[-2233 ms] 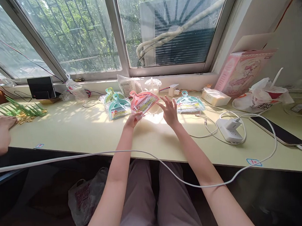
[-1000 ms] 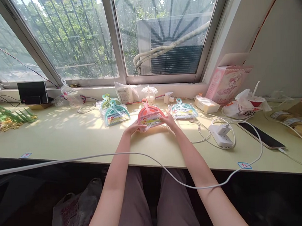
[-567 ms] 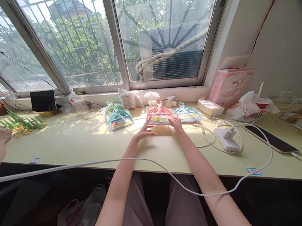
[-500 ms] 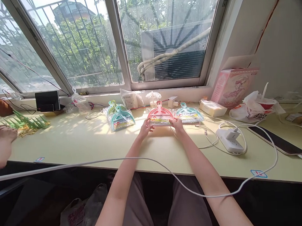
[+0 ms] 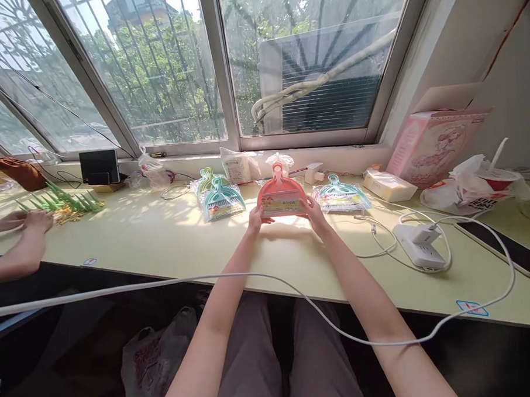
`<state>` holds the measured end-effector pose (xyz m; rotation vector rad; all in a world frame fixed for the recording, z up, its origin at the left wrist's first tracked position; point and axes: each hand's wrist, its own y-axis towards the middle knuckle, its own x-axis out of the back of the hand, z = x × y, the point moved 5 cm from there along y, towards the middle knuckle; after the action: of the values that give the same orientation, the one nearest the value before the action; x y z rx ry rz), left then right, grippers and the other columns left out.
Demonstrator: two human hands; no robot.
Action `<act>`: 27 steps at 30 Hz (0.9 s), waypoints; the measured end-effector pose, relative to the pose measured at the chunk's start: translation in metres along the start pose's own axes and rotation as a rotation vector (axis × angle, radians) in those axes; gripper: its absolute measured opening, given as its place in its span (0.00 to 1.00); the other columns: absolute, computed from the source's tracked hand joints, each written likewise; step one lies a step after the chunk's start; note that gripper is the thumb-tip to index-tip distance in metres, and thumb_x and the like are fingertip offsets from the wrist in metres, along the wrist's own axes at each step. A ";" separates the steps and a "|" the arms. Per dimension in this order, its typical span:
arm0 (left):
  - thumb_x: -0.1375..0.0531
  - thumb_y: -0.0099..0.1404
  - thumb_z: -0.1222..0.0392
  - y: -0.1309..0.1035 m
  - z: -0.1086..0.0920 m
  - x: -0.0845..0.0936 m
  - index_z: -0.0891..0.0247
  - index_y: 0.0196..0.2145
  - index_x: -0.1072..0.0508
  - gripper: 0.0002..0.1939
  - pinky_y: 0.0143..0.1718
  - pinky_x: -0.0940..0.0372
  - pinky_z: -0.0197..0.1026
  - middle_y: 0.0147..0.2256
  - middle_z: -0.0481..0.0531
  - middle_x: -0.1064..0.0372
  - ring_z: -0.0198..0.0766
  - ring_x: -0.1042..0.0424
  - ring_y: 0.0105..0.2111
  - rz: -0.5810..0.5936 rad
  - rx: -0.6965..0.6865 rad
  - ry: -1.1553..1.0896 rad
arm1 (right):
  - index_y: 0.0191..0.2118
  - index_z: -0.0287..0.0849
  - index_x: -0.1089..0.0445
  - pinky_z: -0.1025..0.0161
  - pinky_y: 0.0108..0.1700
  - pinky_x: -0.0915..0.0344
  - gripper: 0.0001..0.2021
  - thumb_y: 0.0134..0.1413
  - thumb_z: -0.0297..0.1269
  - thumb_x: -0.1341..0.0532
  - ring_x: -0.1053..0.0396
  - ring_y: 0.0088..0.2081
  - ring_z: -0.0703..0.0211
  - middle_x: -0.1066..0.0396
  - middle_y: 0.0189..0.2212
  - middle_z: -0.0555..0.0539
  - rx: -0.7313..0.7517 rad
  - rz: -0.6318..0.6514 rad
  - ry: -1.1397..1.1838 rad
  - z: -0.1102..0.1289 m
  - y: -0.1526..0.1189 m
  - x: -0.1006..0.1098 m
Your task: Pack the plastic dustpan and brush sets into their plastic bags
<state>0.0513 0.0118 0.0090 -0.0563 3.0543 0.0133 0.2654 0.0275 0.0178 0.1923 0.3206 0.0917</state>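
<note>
A red dustpan set (image 5: 281, 199) in clear wrap, with a printed label across its front, is held up between my two hands over the table. My left hand (image 5: 257, 217) grips its lower left corner, and my right hand (image 5: 313, 213) grips its lower right side. To the left, a teal dustpan set (image 5: 222, 201) in wrap lies in front of a green one (image 5: 207, 179). On the right lies another wrapped teal set (image 5: 341, 196), close to my right hand.
A white cable (image 5: 268, 274) hangs across the view above my forearms. At right are a power strip (image 5: 419, 247), phone (image 5: 504, 249), white box (image 5: 390, 185) and pink box (image 5: 438, 147). Another person's hands (image 5: 35, 221) are at far left by green stems (image 5: 67, 201).
Both hands have raised the red dustpan set and tilted it more upright, its label now facing me. The view has shifted a little, and the other person's hands are further into view.
</note>
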 end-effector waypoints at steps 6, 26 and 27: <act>0.49 0.72 0.52 -0.001 -0.005 0.009 0.66 0.50 0.34 0.16 0.26 0.37 0.34 0.31 0.51 0.26 0.32 0.28 0.21 -0.175 -0.031 -0.064 | 0.43 0.49 0.28 0.53 0.52 0.24 0.20 0.43 0.46 0.27 0.24 0.50 0.52 0.23 0.47 0.47 -0.100 0.108 0.101 -0.005 -0.013 -0.033; 0.46 0.70 0.48 -0.004 -0.013 0.022 0.59 0.50 0.31 0.17 0.43 0.31 0.44 0.42 0.57 0.24 0.40 0.25 0.36 -0.186 -0.145 0.369 | 0.31 0.46 0.40 0.68 0.29 0.33 0.05 0.55 0.39 0.43 0.23 0.31 0.62 0.32 0.26 0.53 0.135 -0.861 0.116 0.069 -0.011 0.133; 0.44 0.69 0.50 -0.005 -0.014 0.009 0.59 0.49 0.30 0.16 0.47 0.32 0.47 0.44 0.58 0.25 0.44 0.25 0.42 -0.180 -0.233 0.485 | 0.30 0.46 0.40 0.67 0.29 0.33 0.06 0.55 0.39 0.42 0.24 0.30 0.62 0.32 0.25 0.53 0.170 -0.867 0.103 0.079 -0.018 0.148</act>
<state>0.0410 0.0066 0.0220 -0.4070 3.4958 0.4000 0.4321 0.0145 0.0424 0.2037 0.4910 -0.7866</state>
